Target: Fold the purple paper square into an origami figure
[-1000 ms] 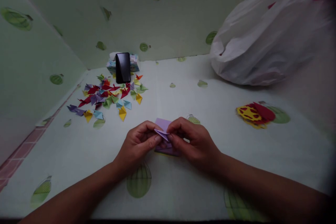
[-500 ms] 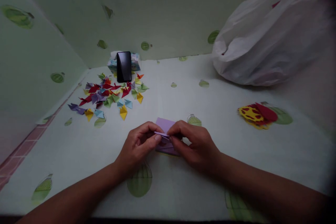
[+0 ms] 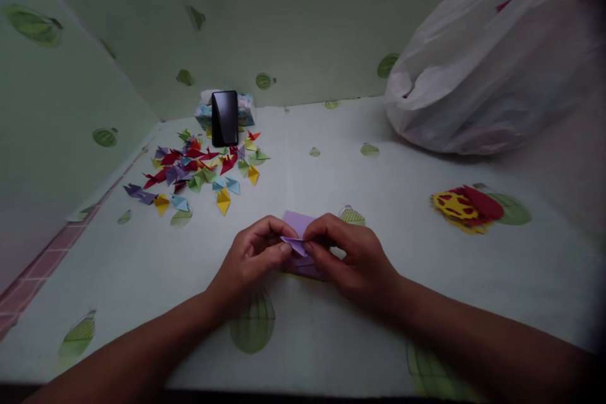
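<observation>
Two walls, the far wall [image 3: 227, 25] and the left wall [image 3: 57, 88], close in the desk [image 3: 331, 183] I am looking down on through the head camera. At far right I have a big white bag [image 3: 468, 82], well apart from the hands. At far left lies a loose spread of folded birds [image 3: 203, 177] in many colours. Beyond them stands a tissue box [image 3: 246, 110], with a dark phone [image 3: 225, 118] propped upright before it. On the right, near neither hand, I see red and yellow cut-outs [image 3: 455, 204] lying in a heap.

At the near middle are my left hand [image 3: 258, 249] and my right hand [image 3: 348, 252], facing each other across a purple stack [image 3: 294, 221] that lies flat on the desk, a yellow edge showing at its near side.

Smallest is the purple fold [image 3: 296, 245], over the stack; whether it touches the stack I cannot tell. Its long axis runs roughly left to right, from one set of fingertips to the other, so neither hand is nearer: it lies to the right of the left hand and to the left of the right. Each hand is pinched, thumb against finger, on its own end.
</observation>
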`<action>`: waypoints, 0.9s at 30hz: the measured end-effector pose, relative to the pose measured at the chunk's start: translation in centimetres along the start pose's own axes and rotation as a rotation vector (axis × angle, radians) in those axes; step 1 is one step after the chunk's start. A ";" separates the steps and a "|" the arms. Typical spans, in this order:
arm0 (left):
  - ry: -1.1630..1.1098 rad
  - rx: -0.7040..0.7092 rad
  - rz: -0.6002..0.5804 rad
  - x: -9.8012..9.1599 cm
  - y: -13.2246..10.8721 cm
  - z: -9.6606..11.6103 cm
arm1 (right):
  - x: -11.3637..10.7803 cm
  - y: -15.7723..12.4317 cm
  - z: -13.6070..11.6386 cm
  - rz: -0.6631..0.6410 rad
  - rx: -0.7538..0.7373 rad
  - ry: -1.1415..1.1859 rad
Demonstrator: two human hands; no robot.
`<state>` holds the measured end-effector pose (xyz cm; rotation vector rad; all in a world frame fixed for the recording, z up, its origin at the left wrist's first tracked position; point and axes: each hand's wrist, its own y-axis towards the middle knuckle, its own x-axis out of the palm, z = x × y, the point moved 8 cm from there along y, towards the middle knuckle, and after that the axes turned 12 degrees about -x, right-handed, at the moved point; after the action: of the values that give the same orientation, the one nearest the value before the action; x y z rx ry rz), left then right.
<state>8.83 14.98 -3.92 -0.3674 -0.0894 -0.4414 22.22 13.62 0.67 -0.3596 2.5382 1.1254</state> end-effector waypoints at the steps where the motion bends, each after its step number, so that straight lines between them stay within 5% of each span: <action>1: -0.019 -0.005 -0.009 0.0 0.0 -0.1 | 0.0 0.1 -0.1 -0.003 -0.013 -0.002; 27: -0.011 -0.076 0.089 -0.2 0.2 -0.3 | 0.6 -0.3 0.0 -0.031 -0.007 -0.053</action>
<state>8.69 15.07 -4.33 -0.4466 -0.0665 -0.3555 21.79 13.36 0.20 -0.3646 2.4745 1.1179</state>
